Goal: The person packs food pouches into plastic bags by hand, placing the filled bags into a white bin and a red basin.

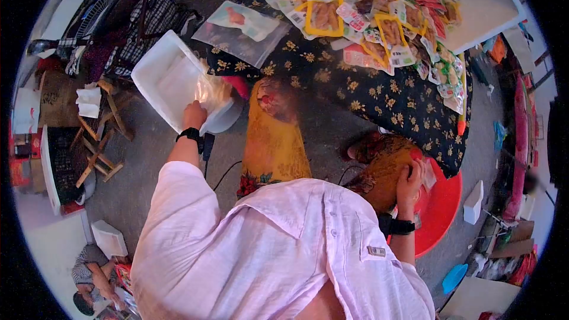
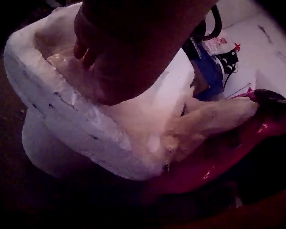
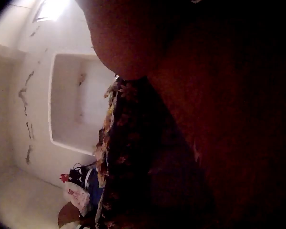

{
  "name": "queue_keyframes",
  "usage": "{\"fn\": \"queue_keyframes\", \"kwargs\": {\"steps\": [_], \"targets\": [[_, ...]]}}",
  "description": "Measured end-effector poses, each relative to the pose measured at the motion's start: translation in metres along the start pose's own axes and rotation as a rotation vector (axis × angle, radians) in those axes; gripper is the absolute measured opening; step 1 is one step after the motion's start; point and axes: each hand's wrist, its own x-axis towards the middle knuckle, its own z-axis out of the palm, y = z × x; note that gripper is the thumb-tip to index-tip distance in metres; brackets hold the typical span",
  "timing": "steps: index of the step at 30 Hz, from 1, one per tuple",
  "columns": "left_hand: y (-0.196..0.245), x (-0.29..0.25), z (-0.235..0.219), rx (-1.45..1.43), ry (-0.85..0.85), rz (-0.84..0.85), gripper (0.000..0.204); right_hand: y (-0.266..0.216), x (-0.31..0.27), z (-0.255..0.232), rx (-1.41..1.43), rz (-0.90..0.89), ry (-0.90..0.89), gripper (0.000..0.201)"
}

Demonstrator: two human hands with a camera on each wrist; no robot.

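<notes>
My left hand point(image 1: 194, 115) reaches down over the near edge of a white foam box point(image 1: 163, 74). Its fingers meet shiny clear plastic point(image 1: 207, 90) inside; the left wrist view shows them pointing down into the box, and I cannot tell whether they grip the plastic. My right hand point(image 1: 409, 185) rests on the side of my right knee, in yellow patterned trousers point(image 1: 379, 181), fingers loosely bent. Just past its fingertips a small pale packet point(image 1: 428, 175) overlaps a red basin point(image 1: 444, 216). The right wrist view is mostly dark, hiding those fingers.
A table with a dark flowered cloth point(image 1: 367, 101) stands ahead, heaped with packaged food point(image 1: 379, 15). A clear bag point(image 1: 243, 32) lies at its left end, another white foam box point(image 1: 480, 9) at the back right. A folding wooden stool point(image 1: 98, 136) stands left; a person point(image 1: 95, 275) sits behind.
</notes>
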Motion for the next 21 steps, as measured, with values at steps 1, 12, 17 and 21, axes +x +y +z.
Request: {"fn": "queue_keyframes", "kwargs": {"steps": [1, 12, 17, 21], "targets": [[-0.004, 0.003, 0.007, 0.022, 0.017, 0.009, 0.021, -0.003, 0.001, -0.001, -0.006, 0.016, -0.012, 0.021], [-0.04, 0.019, -0.01, -0.269, 0.167, 0.101, 0.02, -0.004, 0.005, -0.006, -0.013, 0.003, -0.029, 0.018], [0.014, -0.045, -0.11, -1.194, -0.332, 0.033, 0.027, -0.002, 0.014, -0.009, 0.179, 0.014, 0.05, 0.02], [0.1, -0.105, -0.192, -1.695, -0.608, 0.253, 0.033, -0.05, 0.036, -0.017, 0.557, 0.103, -0.013, 0.017]]}}
